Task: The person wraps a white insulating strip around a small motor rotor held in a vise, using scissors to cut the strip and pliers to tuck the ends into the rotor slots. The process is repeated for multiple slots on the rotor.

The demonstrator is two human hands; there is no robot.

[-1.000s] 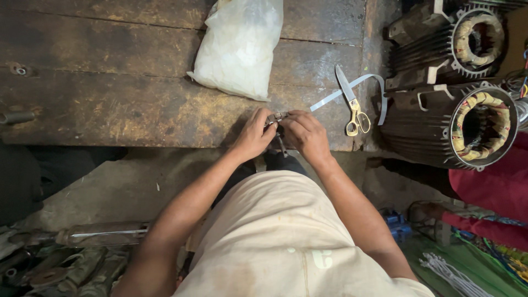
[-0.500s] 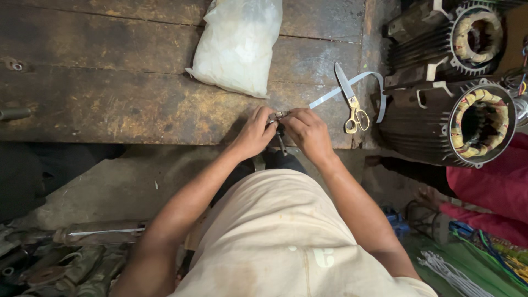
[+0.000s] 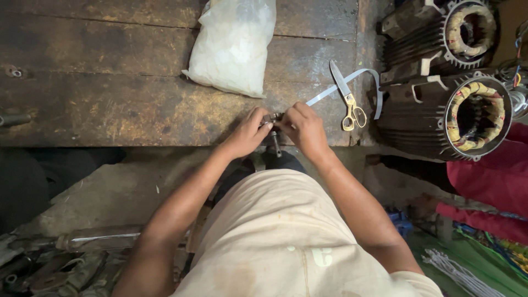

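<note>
Head view: left hand [image 3: 247, 135] and right hand [image 3: 305, 129] pinch a small dark metal part [image 3: 271, 117] over the rough wooden bench [image 3: 110, 104]

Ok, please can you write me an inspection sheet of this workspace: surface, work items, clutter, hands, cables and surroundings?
Surface: worn, stained wooden workbench, planks dark and scratched.
Work items: small metal part at the bench's front edge, pinched between both hands; a pale strip runs from it toward the scissors.
Clutter: white plastic bag lying on the bench; yellow-handled scissors, blades closed.
Hands: left hand and right hand both closed on the small metal part.
Cables: thin coloured wires at the right edge; white bundle on the floor.
Surroundings: two finned motor housings with copper windings at right; red cloth; metal scrap at lower left.
</note>
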